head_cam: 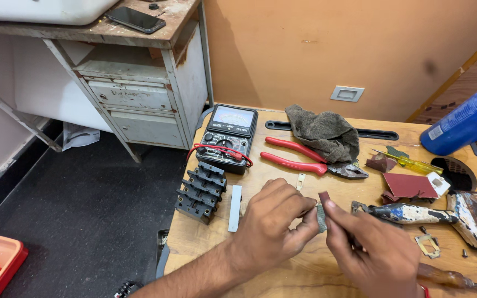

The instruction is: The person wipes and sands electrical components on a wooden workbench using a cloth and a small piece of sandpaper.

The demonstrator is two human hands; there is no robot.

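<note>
My left hand (pixel 271 223) and my right hand (pixel 368 248) meet over the wooden table (pixel 305 276). Between their fingertips they pinch a small grey metal piece (pixel 321 218). A reddish scrap of sandpaper (pixel 324 196) sticks up at my right fingertips, against the piece. Just left of my left hand lie a flat grey metal strip (pixel 235 208) and a black terminal block (pixel 201 191).
An analog multimeter with red leads (pixel 228 137), red-handled pliers (pixel 296 156), a grey rag (pixel 324 132), a yellow screwdriver (pixel 409 161), sandpaper pieces (pixel 409 185), a paint-stained tool (pixel 409 213), a small metal bracket (pixel 428 244) and a blue cylinder (pixel 462 120) lie about. A worn cabinet (pixel 133 99) stands at left.
</note>
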